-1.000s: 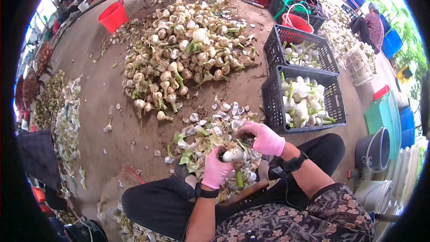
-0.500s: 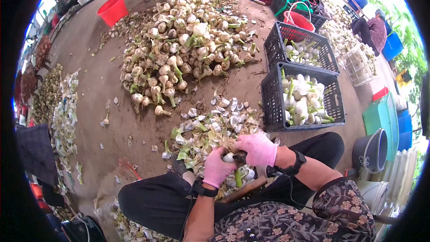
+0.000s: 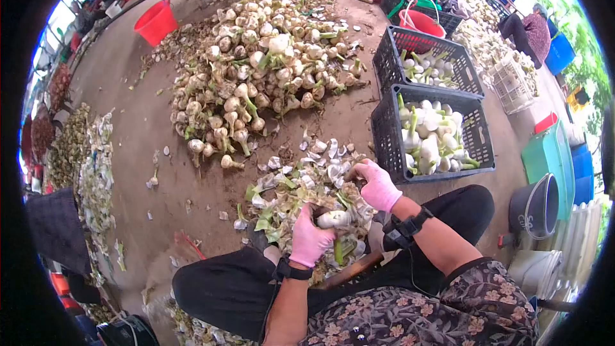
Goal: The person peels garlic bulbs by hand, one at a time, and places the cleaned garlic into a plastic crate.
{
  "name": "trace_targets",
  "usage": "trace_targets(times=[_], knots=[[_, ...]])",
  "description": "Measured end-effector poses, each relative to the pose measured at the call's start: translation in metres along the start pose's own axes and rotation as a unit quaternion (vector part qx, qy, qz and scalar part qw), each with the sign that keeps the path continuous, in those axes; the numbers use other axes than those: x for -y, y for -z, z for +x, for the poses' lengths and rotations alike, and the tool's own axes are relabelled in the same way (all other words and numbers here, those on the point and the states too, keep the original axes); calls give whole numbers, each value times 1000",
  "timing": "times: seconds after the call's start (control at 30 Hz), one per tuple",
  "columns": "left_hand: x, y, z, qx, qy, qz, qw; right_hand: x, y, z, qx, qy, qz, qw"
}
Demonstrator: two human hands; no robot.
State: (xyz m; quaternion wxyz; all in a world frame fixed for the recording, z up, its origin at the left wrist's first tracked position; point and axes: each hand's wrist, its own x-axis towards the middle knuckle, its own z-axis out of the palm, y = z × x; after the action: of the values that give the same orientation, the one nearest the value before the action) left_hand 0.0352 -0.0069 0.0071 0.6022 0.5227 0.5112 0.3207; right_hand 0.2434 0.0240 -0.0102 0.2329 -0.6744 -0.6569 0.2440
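Fingers of the left hand [image 3: 312, 241] curl round a white garlic bulb [image 3: 335, 219], above the near side of the husk heap [image 3: 306, 184]. Right hand [image 3: 379, 188] over the heap's right side, fingers bent, partly open; cannot tell if they grip scraps, view poor. Right of heap: black crate [image 3: 388, 144] holding white, green-stemmed bulbs [image 3: 430, 142].

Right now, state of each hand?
Left hand: holding a garlic bulb.
Right hand: fingers curled, apart from the bulb; can't tell if holding anything.
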Motion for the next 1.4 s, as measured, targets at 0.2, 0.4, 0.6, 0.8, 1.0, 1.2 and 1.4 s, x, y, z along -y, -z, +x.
trace_targets(times=[0.2, 0.4, 0.6, 0.8, 1.0, 1.2, 1.4], knots=[[0, 2, 6, -46, -5, 89, 995, 51, 22, -14, 199, 72, 151, 966], [-3, 1, 3, -40, 9, 161, 986, 50, 13, -18, 187, 111, -2, 976], [8, -2, 1, -13, 44, 165, 985, 45, 9, -22, 248, 71, -13, 966], [8, -5, -4, -19, 4, 182, 983, 41, 3, -28, 249, 92, -38, 963], [9, -9, -8, -21, -3, 181, 983, 39, -4, -35, 245, 84, -41, 965], [-2, -7, -10, -12, -11, 154, 988, 43, -5, -33, 198, 41, -10, 979], [0, -4, -2, -66, -68, -1, 996, 0, -11, -17, 72, -20, 119, 990]])
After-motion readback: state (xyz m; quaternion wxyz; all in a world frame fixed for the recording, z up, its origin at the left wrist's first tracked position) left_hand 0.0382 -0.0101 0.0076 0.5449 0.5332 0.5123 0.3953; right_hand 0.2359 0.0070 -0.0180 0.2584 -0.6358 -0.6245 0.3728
